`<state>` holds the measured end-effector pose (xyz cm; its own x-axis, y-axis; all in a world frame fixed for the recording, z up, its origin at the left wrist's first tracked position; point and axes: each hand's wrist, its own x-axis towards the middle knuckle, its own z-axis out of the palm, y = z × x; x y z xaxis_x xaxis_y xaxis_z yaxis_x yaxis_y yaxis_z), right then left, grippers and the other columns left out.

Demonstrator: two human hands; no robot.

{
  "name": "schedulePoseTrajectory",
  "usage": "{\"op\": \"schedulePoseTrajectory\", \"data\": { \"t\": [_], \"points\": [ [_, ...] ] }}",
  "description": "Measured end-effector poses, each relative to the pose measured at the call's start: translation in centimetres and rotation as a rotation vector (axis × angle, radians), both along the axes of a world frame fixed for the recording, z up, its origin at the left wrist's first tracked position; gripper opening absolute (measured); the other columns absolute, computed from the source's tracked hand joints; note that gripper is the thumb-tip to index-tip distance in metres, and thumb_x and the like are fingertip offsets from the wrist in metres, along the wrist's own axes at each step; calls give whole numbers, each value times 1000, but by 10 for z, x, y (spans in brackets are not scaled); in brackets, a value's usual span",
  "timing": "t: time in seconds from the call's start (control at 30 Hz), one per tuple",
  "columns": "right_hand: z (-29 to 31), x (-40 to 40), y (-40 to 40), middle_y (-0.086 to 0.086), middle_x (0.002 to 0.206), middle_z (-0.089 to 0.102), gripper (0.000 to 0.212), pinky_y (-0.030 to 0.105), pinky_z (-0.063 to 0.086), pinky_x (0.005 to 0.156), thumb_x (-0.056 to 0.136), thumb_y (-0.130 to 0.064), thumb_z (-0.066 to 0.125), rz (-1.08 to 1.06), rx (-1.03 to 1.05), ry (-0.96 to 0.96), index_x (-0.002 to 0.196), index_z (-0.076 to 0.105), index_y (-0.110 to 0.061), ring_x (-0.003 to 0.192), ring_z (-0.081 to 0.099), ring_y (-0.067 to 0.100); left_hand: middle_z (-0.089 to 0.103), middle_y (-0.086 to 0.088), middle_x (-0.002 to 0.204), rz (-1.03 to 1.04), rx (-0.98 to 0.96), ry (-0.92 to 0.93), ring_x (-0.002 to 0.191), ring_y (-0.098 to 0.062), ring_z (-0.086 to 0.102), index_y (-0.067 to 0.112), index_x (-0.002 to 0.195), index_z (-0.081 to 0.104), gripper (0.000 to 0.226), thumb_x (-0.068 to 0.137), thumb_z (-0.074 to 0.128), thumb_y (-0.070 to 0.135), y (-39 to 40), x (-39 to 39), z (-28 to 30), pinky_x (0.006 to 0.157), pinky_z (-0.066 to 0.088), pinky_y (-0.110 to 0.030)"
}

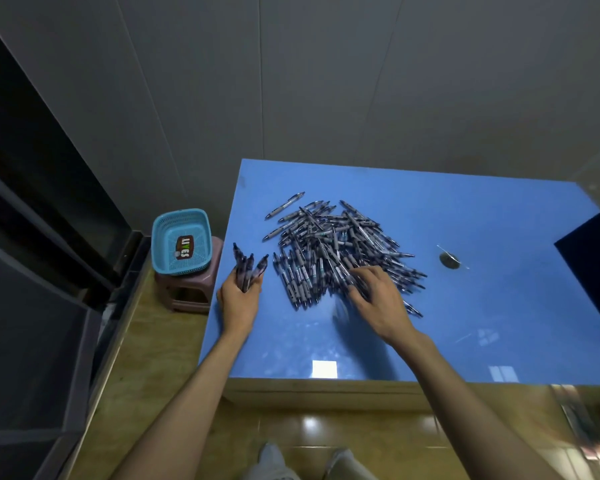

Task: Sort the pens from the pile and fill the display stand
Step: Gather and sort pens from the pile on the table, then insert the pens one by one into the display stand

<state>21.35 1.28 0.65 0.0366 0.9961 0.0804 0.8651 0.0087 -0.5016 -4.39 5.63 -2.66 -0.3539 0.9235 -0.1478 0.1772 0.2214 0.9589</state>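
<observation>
A big pile of grey-and-dark pens (329, 244) lies in the middle of the blue table (482, 306). My left hand (239, 301) is at the table's left edge and grips a bunch of several pens (248, 266) that fan upward out of it. My right hand (378, 299) lies on the near right part of the pile, fingers spread and blurred among the pens; whether it holds one I cannot tell. No display stand can be made out for certain.
A light blue plastic basket (181, 239) sits on a pink stool (191, 292) left of the table. A small round metal thing (449, 260) lies on the table to the right. A dark object (593, 258) juts in at the right edge. Grey wall behind.
</observation>
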Motion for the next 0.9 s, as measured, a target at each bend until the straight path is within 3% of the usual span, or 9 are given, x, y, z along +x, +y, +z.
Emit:
{"op": "schedulePoseTrajectory", "data": {
  "t": [0.07,0.27,0.43,0.57,0.67,0.8,0.9],
  "points": [
    [5,4,-2,5,126,58,36,33,40,96,96,-25,60,-19,17,15,129,62,-10,117,54,22,67,-4,76,-42,7,19,60,-9,64,11,92,65,12,92,74,18,4,1,10,62,54,-35],
    [34,27,-10,0,123,61,30,37,44,99,95,-23,61,-128,102,75,124,64,-16,116,56,20,66,1,90,-286,35,65,81,-16,63,19,106,60,16,93,69,17,18,35,61,69,49,-31],
    [62,67,-26,-1,123,60,29,34,44,97,96,-24,60,-235,143,55,124,64,-17,114,57,19,66,-2,81,-470,40,-45,68,-16,60,20,97,65,5,95,68,23,25,92,95,63,47,-28],
    [83,105,-48,-2,123,60,31,37,45,99,97,-27,60,-330,162,56,126,63,-17,115,58,19,64,-3,75,-634,20,-100,65,-17,59,15,98,65,11,98,65,26,17,142,110,61,47,-28],
    [94,134,-73,-8,120,60,29,28,41,94,96,-28,60,-424,185,38,124,63,-21,113,57,15,59,0,69,-754,1,-115,58,-15,52,15,91,62,21,100,61,33,7,180,114,58,43,-30],
    [105,176,-111,-6,126,60,34,40,45,99,96,-35,58,-530,178,4,128,61,-22,116,57,17,52,3,63,-851,27,-111,53,-11,47,18,81,56,25,99,63,34,-16,238,124,52,38,-24],
    [111,210,-143,-6,126,60,35,42,47,97,96,-37,58,-574,186,1,128,61,-22,115,58,17,51,1,64,-911,19,-118,51,-13,42,18,84,54,21,99,64,29,-39,284,129,48,36,-23]
  ]
}}
